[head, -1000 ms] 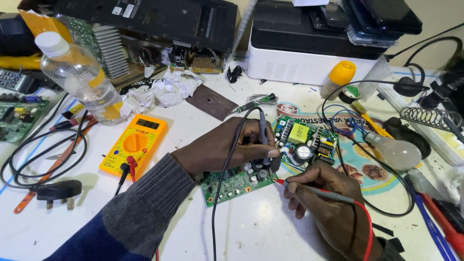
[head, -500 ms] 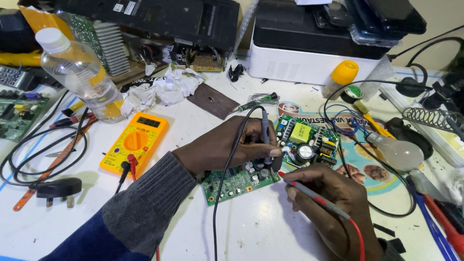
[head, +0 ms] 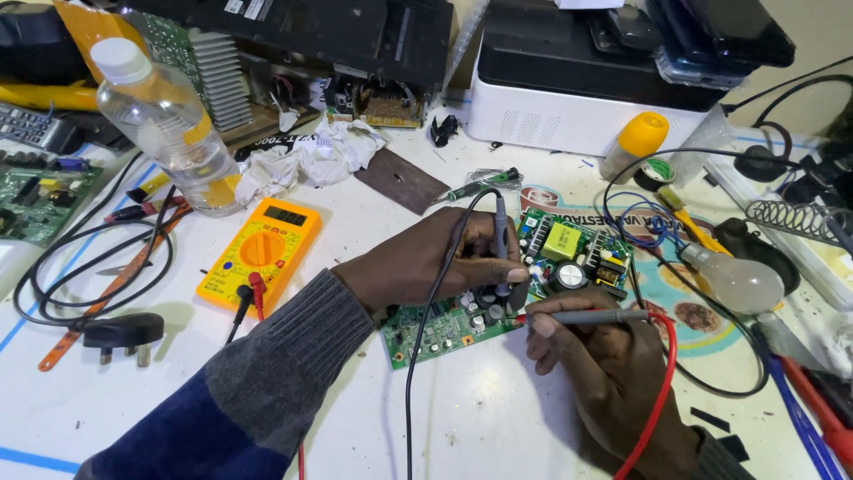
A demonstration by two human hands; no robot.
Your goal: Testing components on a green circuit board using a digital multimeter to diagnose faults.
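A green circuit board [head: 542,267] lies flat on the white table [head: 480,409]. My left hand [head: 418,262] rests on the board and pinches a grey test probe [head: 500,244] with a black lead, held upright, tip down among the board's parts. Just to the right, my right hand [head: 604,364] grips a second grey probe [head: 586,316] with a red lead, held level and pointing left, its tip close beside the first probe's tip. An orange multimeter [head: 262,253] lies to the left of my left arm, with both leads plugged into it.
A clear plastic bottle [head: 169,124] stands at the back left, by crumpled paper [head: 306,160]. A white printer [head: 577,98] sits behind the board. A light bulb [head: 733,277] and tangled wires lie right; a black plug [head: 120,333] and cable loops lie left.
My right hand has slid up and left, bringing the red-lead probe from a slanted pose to level, its tip nearer the board. My left hand has barely moved.
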